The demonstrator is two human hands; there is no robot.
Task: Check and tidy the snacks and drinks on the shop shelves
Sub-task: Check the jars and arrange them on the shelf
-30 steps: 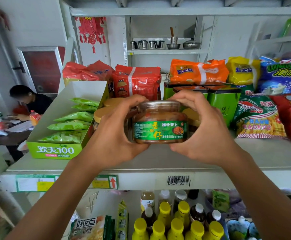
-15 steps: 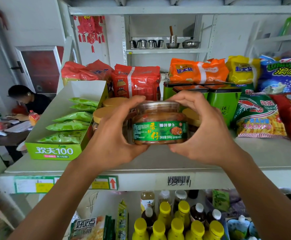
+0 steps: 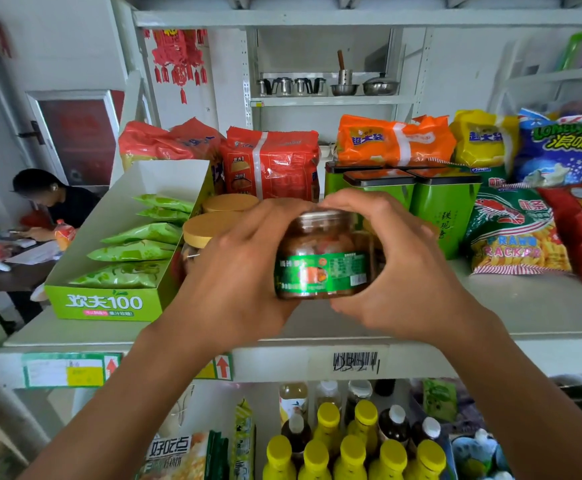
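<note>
Head view, jar (image 3: 320, 258) with green label held above shelf (image 3: 542, 306) front edge, left hand (image 3: 237, 268) and right hand (image 3: 397, 268) both clasped around its sides, tins (image 3: 445, 209) behind, box (image 3: 109, 299) at left.

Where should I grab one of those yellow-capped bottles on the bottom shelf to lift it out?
Take a front-row yellow-capped bottle by its neck, just under the cap, coming straight down from above. The bottles stand upright and packed side by side, so their bodies are hidden and hard to get fingers around; only the caps and necks stick up free. A front one is probably easiest, since the shelf above overhangs the back rows.
</note>
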